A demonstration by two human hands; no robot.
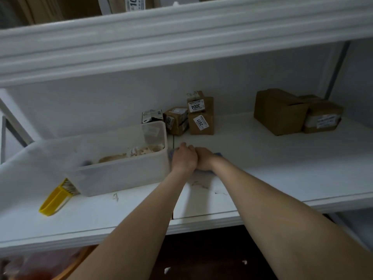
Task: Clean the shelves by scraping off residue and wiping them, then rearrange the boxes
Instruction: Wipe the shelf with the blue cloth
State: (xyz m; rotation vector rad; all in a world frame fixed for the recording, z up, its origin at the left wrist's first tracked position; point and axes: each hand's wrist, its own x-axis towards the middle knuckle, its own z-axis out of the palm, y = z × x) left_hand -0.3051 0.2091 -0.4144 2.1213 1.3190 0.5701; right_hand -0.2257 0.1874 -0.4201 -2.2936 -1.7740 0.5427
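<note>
My left hand and my right hand sit side by side on the white shelf, both with fingers curled over a blue cloth. Only the edges of the cloth show around the hands. Dark scuffs of residue mark the shelf just in front of the hands. Small cardboard boxes labelled 3004, 2011 and 2007 stand stacked at the back wall behind the hands. Two larger brown boxes sit at the back right.
A translucent plastic bin holding pale scraps stands directly left of my left hand. A yellow-handled scraper lies at the bin's front left corner. The upper shelf's edge overhangs. Below is a dark floor with white flecks.
</note>
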